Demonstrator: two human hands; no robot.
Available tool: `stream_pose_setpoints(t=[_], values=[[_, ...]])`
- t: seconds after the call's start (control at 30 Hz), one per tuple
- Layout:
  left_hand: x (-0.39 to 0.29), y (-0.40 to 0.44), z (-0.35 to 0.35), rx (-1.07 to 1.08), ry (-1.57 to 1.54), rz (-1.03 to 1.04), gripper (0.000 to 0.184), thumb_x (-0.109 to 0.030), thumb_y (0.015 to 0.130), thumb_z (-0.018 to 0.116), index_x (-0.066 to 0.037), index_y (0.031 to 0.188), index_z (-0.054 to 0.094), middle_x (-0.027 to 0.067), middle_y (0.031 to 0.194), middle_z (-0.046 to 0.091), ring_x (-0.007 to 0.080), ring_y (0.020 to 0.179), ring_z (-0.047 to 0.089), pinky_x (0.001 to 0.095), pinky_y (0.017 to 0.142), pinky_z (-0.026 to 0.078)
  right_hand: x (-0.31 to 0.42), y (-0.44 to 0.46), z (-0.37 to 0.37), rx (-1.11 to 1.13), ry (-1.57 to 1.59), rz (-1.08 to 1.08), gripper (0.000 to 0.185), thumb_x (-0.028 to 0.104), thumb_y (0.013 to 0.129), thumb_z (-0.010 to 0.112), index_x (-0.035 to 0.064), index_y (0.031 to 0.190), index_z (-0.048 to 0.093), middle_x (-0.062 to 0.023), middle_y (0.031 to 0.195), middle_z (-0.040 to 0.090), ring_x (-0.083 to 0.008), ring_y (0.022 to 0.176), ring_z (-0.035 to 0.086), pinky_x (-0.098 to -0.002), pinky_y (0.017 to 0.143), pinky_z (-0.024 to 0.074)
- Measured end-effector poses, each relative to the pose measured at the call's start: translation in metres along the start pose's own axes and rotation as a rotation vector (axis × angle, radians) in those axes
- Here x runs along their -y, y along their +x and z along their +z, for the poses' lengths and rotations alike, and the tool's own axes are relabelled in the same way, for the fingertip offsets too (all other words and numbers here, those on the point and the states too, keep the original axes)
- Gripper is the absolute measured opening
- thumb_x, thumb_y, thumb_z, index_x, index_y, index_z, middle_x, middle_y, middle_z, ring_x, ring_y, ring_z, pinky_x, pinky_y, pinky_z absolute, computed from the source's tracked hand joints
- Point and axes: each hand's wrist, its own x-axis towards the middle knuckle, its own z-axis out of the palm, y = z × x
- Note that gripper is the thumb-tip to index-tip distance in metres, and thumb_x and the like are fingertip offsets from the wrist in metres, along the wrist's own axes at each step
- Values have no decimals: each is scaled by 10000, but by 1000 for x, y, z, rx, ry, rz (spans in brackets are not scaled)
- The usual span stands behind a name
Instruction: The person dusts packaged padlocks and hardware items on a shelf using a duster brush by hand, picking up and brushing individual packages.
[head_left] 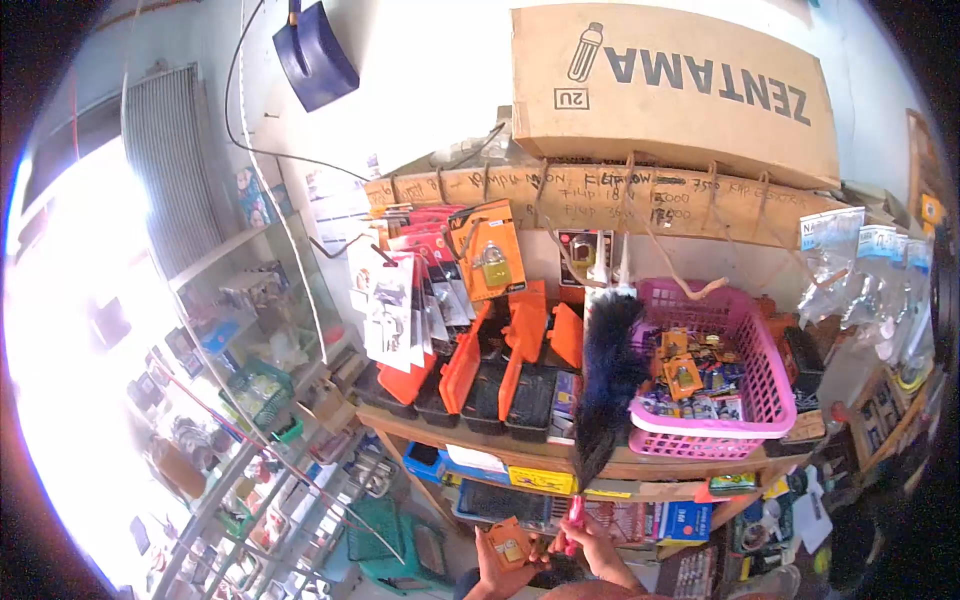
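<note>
At the bottom of the head view, my left hand (494, 570) is closed on a carded padlock (510, 546), a small orange pack with a brass-coloured lock. Just to its right, my right hand (597, 552) grips the pink handle of a feather duster (610, 370). The duster's dark, bushy head points up in front of the shelf, beside a pink plastic basket (712, 432) full of small packaged goods. A larger carded padlock (491, 262) hangs on a hook above the shelf.
Black bins with orange lids (462, 360) line the wooden shelf (400, 424). Wire hooks carry packets, including clear bags (830, 255) at right. A big cardboard box (670, 90) sits above. Glass cases (240, 410) stand left, near a green crate (385, 540).
</note>
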Motion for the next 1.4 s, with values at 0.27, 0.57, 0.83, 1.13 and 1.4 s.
stream_pose_setpoints(t=[0.27,0.57,0.83,1.13,1.4], values=[[-26,-36,-31,-335,-3,92,1058,-869,777,155,47,1093,579,185,740,520,373,757,519,527,831,397,-19,7,32,-67,193,-93,175,122,930,577,28,1071,534,-57,684,593,-167,580,597,-265,542,434],[-70,-82,10,-136,-210,-39,872,-826,821,160,-165,1292,478,196,1128,588,433,956,550,629,915,367,-43,12,79,-120,264,-209,390,69,927,566,40,1268,378,-132,870,648,-179,658,636,-281,606,488],[-133,-70,-47,-222,167,37,798,-791,853,178,-188,1276,486,165,1200,591,370,1003,572,599,859,416,-77,-1,152,-245,278,-250,513,52,925,588,80,1362,320,-146,1103,588,-163,767,580,-367,718,514],[-220,-61,-117,-132,101,-159,723,-780,824,380,-198,1221,543,137,1271,536,364,1074,552,571,845,432,-86,-17,216,-378,264,-366,507,-48,882,599,32,1284,301,-188,1177,523,-215,1033,583,-369,832,535],[-223,-26,-68,-1,231,-307,942,-820,825,222,-46,1286,498,190,1064,635,352,960,593,490,808,439,-159,-66,191,-692,490,-312,308,-160,734,570,78,858,418,-54,886,479,-167,834,518,-315,774,458]])
